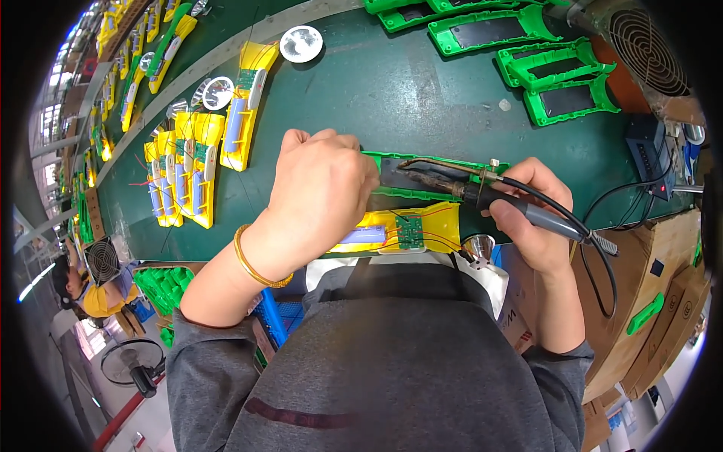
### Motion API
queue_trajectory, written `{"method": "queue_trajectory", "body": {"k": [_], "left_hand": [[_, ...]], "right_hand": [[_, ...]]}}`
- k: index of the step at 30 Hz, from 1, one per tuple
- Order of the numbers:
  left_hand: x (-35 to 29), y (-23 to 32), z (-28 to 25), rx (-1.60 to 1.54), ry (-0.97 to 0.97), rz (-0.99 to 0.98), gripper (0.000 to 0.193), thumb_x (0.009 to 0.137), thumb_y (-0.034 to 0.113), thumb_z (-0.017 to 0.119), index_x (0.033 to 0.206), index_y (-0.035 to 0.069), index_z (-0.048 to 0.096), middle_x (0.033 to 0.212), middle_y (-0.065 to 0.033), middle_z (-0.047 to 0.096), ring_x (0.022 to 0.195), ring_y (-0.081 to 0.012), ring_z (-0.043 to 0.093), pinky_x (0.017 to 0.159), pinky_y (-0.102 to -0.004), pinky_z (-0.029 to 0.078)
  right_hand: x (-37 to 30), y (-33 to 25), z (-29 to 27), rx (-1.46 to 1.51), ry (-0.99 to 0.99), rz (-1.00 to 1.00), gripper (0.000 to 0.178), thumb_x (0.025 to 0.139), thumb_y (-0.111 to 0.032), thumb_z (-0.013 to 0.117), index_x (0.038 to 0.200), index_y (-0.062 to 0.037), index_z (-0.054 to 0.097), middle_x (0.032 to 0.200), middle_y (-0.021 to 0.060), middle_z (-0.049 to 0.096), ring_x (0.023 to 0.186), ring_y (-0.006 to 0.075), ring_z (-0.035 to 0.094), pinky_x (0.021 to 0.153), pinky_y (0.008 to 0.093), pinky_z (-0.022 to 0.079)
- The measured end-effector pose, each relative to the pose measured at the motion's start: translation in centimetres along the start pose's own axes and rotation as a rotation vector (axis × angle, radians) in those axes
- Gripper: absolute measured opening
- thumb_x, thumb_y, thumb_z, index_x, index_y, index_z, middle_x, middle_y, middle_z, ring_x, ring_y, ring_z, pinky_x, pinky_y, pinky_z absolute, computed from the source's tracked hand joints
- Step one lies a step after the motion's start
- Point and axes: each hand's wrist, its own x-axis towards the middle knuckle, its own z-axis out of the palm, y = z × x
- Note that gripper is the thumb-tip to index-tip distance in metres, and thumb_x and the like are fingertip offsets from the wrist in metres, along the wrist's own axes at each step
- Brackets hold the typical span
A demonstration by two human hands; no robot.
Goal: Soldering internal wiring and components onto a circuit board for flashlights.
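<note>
My right hand (pixel 533 218) grips a soldering iron (pixel 553 221) with a grey handle and a black cable; a thin metal feed tube runs alongside its tip. The tip points left, over a green plastic housing (pixel 418 195) with a dark panel inside. Over that housing's left end, my left hand (pixel 324 177) is closed, its fingertips turned away, so what they pinch is hidden. Just below lies a yellow housing (pixel 444 220) bearing a blue battery cell (pixel 365 234), a small green circuit board (pixel 410 232) and red and black wires. A shiny reflector cup (pixel 480 245) sits at its right end.
Several yellow housings (pixel 208 169) with cells stand at left, near a loose reflector (pixel 301 44). Green housings (pixel 482 32) lie at the far right. A black power unit (pixel 646 151) with cables and a fan grille (pixel 649 49) occupy the right edge; cardboard boxes (pixel 640 294) stand below.
</note>
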Motion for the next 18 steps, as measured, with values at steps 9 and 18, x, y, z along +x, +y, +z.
{"method": "queue_trajectory", "body": {"k": [9,18], "left_hand": [[0.4,0.77,0.18,0.08,0.045,-0.005,0.012,0.071,0.011,0.064,0.06,0.007,0.06,0.066,-0.0071,0.055,0.071,-0.0243,0.055,0.068,-0.0387,0.033],[0.44,1.05,0.43,0.089,0.061,-0.026,0.011,0.07,0.011,0.065,0.061,0.007,0.061,0.066,-0.0062,0.055,0.07,-0.0235,0.054,0.068,-0.0385,0.032]], "right_hand": [[0.62,-0.37,-0.06,-0.083,-0.074,-0.035,0.017,0.073,-0.006,0.072,0.081,-0.004,0.057,0.07,-0.002,0.061,0.063,0.0021,0.051,0.055,0.02,0.041],[0.95,-0.58,0.3,-0.097,-0.108,-0.01,0.017,0.073,-0.006,0.072,0.082,-0.0034,0.057,0.07,-0.0011,0.062,0.064,0.0028,0.053,0.056,0.0211,0.044]]}}
